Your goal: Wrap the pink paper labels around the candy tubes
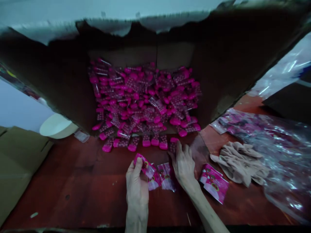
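Observation:
My left hand (137, 186) is closed, its thumb pressing on a pink printed packet (144, 165). Just right of it, more pink printed packets (166, 176) lie on the red-brown table. My right hand (184, 165) reaches forward with curled fingers on a small clear container with a pink end (173, 144), at the right of a loose row of similar ones. Part of that container is hidden by the fingers. Behind the row, a big cardboard box (213, 71) lies open toward me, heaped with many pink-ended clear containers (145, 100).
On the right lie a small stack of pink printed packets (215, 184), a crumpled beige cloth (240, 161) and a large clear plastic bag (286, 161). A pale bowl (58, 126) and a cardboard piece (19, 161) are at the left. The box's torn edge overhangs the table.

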`<state>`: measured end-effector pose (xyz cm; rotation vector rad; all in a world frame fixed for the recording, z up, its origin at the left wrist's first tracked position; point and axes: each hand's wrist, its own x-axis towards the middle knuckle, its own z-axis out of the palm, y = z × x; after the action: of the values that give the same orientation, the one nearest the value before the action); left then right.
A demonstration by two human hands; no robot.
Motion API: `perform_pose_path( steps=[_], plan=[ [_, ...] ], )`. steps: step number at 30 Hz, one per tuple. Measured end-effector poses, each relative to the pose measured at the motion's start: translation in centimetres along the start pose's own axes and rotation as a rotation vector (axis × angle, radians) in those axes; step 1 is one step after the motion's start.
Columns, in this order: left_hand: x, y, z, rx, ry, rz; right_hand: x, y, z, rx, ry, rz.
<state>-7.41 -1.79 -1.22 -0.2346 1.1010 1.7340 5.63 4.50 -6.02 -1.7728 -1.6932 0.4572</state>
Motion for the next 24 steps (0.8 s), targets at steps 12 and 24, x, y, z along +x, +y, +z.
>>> perform_pose_path(
  steps=[12, 24],
  plan=[
    [0.2, 1.3, 3.7, -0.165, 0.010, 0.017, -1.7, 1.2, -3.4, 0.620, -0.261, 0.128],
    [-1.0, -0.4, 4.0, -0.052, -0.087, -0.021, -7.0, -3.5, -6.3, 0.723, -0.186, -0.069]
  ],
)
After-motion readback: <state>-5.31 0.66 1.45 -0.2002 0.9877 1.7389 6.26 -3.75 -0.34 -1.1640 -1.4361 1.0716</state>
